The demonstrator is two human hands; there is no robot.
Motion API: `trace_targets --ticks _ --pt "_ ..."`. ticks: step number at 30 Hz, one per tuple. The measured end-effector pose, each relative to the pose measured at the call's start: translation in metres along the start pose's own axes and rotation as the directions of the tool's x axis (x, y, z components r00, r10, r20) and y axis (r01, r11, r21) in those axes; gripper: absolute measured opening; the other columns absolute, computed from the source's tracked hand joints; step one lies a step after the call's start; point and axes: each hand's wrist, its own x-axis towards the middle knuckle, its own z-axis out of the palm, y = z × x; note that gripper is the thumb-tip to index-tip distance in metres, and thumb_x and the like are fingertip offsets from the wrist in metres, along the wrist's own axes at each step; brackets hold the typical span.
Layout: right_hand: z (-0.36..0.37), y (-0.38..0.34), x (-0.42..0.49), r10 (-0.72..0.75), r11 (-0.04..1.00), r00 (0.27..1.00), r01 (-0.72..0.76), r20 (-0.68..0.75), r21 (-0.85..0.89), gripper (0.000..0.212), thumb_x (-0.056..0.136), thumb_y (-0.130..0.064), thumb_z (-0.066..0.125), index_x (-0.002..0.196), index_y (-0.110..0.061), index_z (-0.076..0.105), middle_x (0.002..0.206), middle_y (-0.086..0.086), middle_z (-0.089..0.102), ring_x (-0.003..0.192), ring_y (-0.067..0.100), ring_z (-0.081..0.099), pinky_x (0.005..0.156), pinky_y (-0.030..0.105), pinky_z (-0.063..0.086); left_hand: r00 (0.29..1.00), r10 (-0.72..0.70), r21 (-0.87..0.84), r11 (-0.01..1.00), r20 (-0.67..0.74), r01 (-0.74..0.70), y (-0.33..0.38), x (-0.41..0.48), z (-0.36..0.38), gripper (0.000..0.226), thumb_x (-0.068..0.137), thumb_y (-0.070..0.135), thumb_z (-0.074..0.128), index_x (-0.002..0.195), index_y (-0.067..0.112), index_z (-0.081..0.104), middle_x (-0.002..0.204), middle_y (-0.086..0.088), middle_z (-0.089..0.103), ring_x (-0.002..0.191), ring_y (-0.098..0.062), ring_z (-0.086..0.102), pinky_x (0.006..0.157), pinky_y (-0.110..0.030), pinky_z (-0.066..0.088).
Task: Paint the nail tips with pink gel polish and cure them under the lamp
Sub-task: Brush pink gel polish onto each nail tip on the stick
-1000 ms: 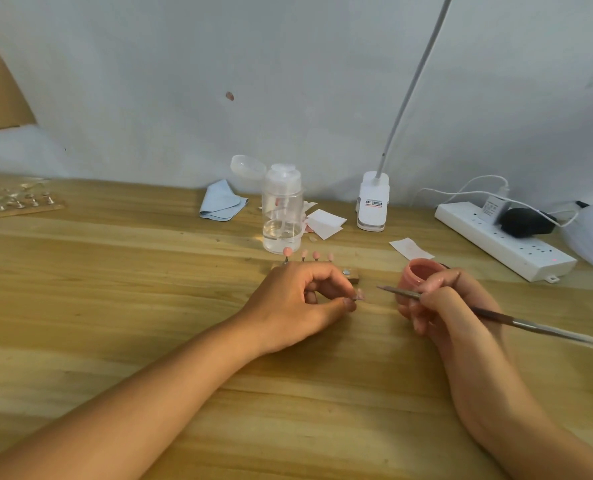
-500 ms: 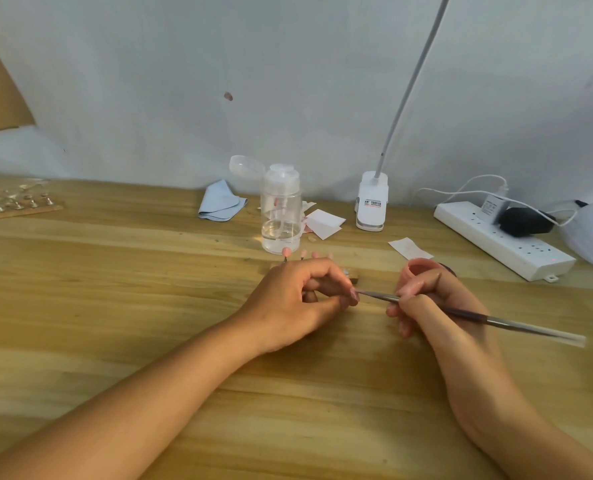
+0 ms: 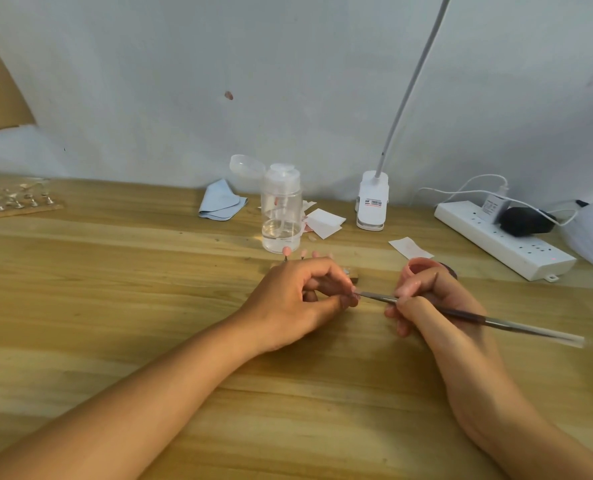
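While the left hand (image 3: 298,299) rests on the wooden surface (image 3: 115,306) with thumb and forefinger pinched on a small nail tip (image 3: 354,291), barely visible at the fingertips, the right hand (image 3: 426,306) grips a slim metal-handled brush (image 3: 516,325) like a pen, fingers curled round the shaft. The front end of the brush touches the pinched nail tip, and its long handle slants out to the right past the wrist. Just behind the right hand's knuckles sits the open pink gel pot (image 3: 419,266), partly hidden by the fingers. Behind the left hand a row of painted tips on stands (image 3: 287,251) pokes up over the knuckles, with the end of a small wooden block (image 3: 353,274) showing beside them. Farther back stand a clear pump bottle (image 3: 281,209) with its lid flipped open, a folded blue cloth (image 3: 220,200), white paper squares (image 3: 324,221), the white clip base of a desk lamp (image 3: 373,202), and a white power strip (image 3: 502,239) with a black plug in it.
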Motion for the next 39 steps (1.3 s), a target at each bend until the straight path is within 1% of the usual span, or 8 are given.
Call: trace_targets --ticks 3,7,10,14,17,23,29,39 --pt "0.001 -0.001 -0.002 -0.004 1.0 1.0 0.004 -0.004 -0.021 0.021 0.084 0.01 0.056 0.073 -0.008 0.054 0.067 -0.006 0.056 0.068 0.019 0.052 0.064 0.027 0.042 1.0 -0.003 0.009 1.0 0.002 0.003 0.0 0.0 0.0 0.014 0.086 0.008 0.073 0.088 0.022 0.069 0.088 0.01 0.077 0.072 0.007 0.062 0.056 -0.015 0.037" --pt "0.0 -0.003 0.001 0.016 0.999 0.999 -0.018 -0.037 -0.043 0.016 0.083 0.015 0.054 0.075 0.001 0.051 0.072 0.007 0.053 0.067 0.025 0.049 0.066 0.041 0.039 1.0 -0.007 0.002 1.0 -0.001 0.007 0.0 0.0 0.0 0.015 0.086 0.008 0.073 0.087 0.022 0.069 0.09 0.008 0.077 0.082 -0.001 0.069 0.062 -0.02 0.041" --pt "-0.001 -0.002 0.006 0.015 0.997 0.997 -0.02 -0.079 -0.071 0.024 0.083 0.02 0.052 0.071 -0.001 0.051 0.071 0.013 0.052 0.062 0.025 0.051 0.059 0.032 0.044 1.0 -0.012 -0.006 1.0 0.0 0.012 0.0 0.0 0.0 0.017 0.086 0.007 0.073 0.086 0.023 0.068 0.09 0.007 0.076 0.09 -0.008 0.071 0.067 -0.03 0.042" --pt "-0.001 0.002 0.008 0.022 0.998 0.997 -0.027 -0.078 -0.057 0.029 0.083 0.02 0.052 0.069 -0.005 0.052 0.067 0.013 0.055 0.057 0.022 0.051 0.053 0.022 0.045 1.0 -0.009 0.0 1.0 0.005 0.009 0.001 0.0 0.0 0.011 0.086 0.006 0.072 0.088 0.016 0.069 0.089 0.006 0.077 0.082 0.002 0.069 0.061 -0.018 0.04" --pt "-0.001 0.003 0.008 0.026 0.999 0.997 -0.029 -0.074 -0.038 0.026 0.086 0.016 0.054 0.071 -0.005 0.053 0.059 0.004 0.06 0.054 0.013 0.056 0.054 0.02 0.046 1.0 -0.011 0.001 1.0 0.002 0.011 0.002 0.0 0.0 0.008 0.086 0.007 0.072 0.089 0.014 0.07 0.089 0.006 0.077 0.078 0.005 0.066 0.061 -0.019 0.04" --pt "0.0 0.0 0.006 0.027 0.999 0.996 -0.028 -0.082 -0.015 0.02 0.088 0.014 0.055 0.073 0.0 0.053 0.066 0.01 0.06 0.051 0.007 0.057 0.052 0.019 0.046 1.0 -0.024 0.006 1.0 0.001 0.024 0.002 0.0 0.0 0.013 0.087 0.007 0.072 0.087 0.02 0.068 0.09 0.008 0.077 0.078 0.006 0.066 0.063 -0.023 0.04" --pt "-0.001 0.001 0.006 0.052 0.998 0.994 -0.055 -0.095 -0.025 0.02 0.089 0.013 0.054 0.073 0.001 0.05 0.057 0.004 0.058 0.05 0.008 0.055 0.051 0.019 0.046 0.999 -0.035 0.001 0.999 0.002 0.035 0.003 -0.001 0.0 0.017 0.087 0.003 0.071 0.086 0.02 0.068 0.089 0.009 0.076 0.092 -0.005 0.071 0.075 -0.044 0.049" --pt "0.001 -0.003 -0.001 -0.001 1.0 1.0 0.001 -0.029 -0.005 0.018 0.089 0.009 0.055 0.075 -0.002 0.051 0.067 -0.007 0.059 0.066 0.014 0.055 0.058 0.021 0.041 1.0 -0.021 0.002 1.0 -0.006 0.021 0.003 -0.001 0.0 0.017 0.086 0.005 0.072 0.086 0.022 0.068 0.09 0.006 0.076 0.09 -0.006 0.071 0.072 -0.035 0.045"
